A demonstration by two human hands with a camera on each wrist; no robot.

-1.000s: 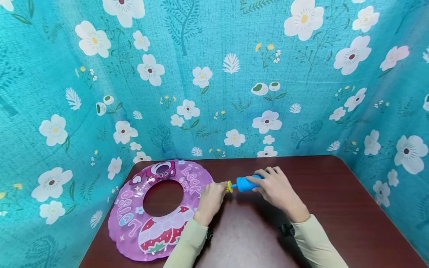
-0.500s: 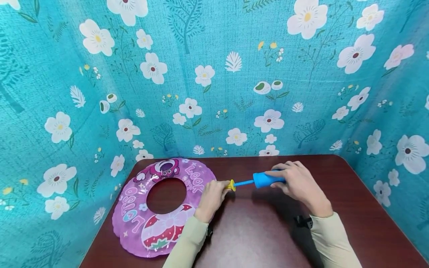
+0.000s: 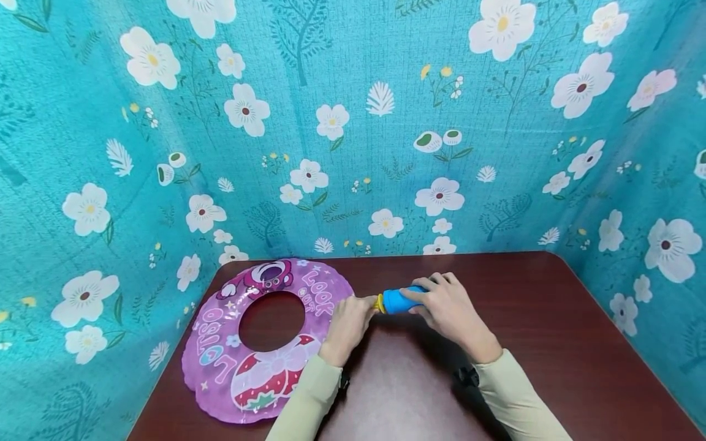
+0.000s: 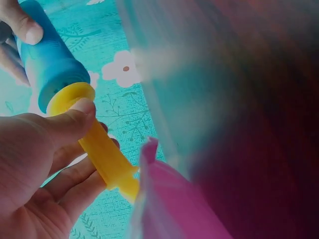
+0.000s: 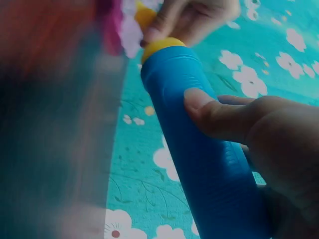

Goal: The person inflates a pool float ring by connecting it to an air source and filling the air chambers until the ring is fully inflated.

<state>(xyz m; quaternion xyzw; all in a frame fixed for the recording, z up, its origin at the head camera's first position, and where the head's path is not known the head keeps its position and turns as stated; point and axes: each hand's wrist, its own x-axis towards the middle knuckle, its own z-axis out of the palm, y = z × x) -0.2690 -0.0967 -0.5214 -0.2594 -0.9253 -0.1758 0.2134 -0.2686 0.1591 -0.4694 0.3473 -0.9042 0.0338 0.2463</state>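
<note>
A hand pump has a blue ribbed barrel (image 5: pixel 199 154) and a yellow nozzle end (image 4: pixel 102 154). My left hand (image 3: pixel 349 326) pinches the yellow part between thumb and fingers, just beside the swim ring. Curled round the blue barrel is my right hand (image 3: pixel 453 311). The barrel sits up against the yellow flange, with no rod showing between them. The purple swim ring (image 3: pixel 212 334), printed with letters and strawberries, lies at the left of the table. In the left wrist view, the yellow tip meets the ring's pink edge (image 4: pixel 172 199); the exact joint is hidden.
The dark red-brown table (image 3: pixel 557 343) stretches under both arms and off to the right. Behind it and at both sides hangs a teal curtain (image 3: pixel 358 153) with white flowers.
My right hand first drew the blue barrel right, baring a blue rod, then moved it back left against the yellow flange. My left hand keeps its grip near the ring.
</note>
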